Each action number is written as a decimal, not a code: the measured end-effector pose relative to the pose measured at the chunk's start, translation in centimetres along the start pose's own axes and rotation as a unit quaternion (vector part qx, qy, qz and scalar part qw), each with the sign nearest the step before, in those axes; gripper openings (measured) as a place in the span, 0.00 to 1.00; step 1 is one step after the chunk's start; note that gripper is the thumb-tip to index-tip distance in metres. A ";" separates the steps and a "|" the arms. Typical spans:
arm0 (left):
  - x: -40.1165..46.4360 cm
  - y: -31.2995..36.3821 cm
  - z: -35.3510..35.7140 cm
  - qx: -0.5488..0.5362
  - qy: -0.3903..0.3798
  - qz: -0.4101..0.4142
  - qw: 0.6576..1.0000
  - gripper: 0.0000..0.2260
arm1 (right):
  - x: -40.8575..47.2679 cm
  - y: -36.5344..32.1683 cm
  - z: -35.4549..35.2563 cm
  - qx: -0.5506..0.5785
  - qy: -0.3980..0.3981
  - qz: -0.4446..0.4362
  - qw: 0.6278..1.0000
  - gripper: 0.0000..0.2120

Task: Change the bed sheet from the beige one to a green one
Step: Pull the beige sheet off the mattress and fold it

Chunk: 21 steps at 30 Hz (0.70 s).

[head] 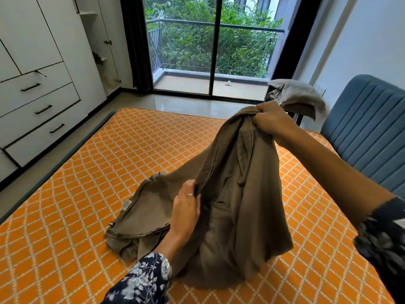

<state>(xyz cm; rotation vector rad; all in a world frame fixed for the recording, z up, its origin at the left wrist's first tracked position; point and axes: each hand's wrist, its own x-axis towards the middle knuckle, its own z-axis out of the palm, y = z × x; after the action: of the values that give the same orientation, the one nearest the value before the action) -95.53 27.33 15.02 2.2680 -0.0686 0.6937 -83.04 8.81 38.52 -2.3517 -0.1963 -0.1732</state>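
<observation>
1. Bare orange mattress [87, 194] with a white lattice print, filling the lower frame; no sheet spread on it.
2. Olive-green sheet [236, 194] bunched on the mattress, near its middle, partly lifted off it.
3. Right hand [271, 119] raised above the mattress toward the headboard side, fingers curled tight round a gathered edge of the sheet.
4. Left hand [186, 207] lower, close over the mattress, ring on one finger, fingers pinching a fold of the sheet.
5. Folded part of the sheet lying flat on the mattress, left of the left hand, with a small label showing.
6. Blue padded headboard [363, 128] along the right edge of the mattress.
7. Greyish cloth [300, 95] heaped beyond the mattress's far right corner.
8. White drawers [39, 113] left of the mattress; glass balcony door [210, 51] beyond its far end.
</observation>
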 end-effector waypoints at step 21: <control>-1.5 -4.0 1.1 0.000 -0.057 -0.046 0.997 0.06 | -1.2 2.8 -3.5 0.021 0.019 0.043 0.999 0.08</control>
<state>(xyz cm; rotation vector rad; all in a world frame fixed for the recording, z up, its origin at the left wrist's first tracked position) -95.27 29.24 11.04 2.2934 -0.0174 0.5162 -83.92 4.22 38.85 -2.3086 -0.0791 -0.1696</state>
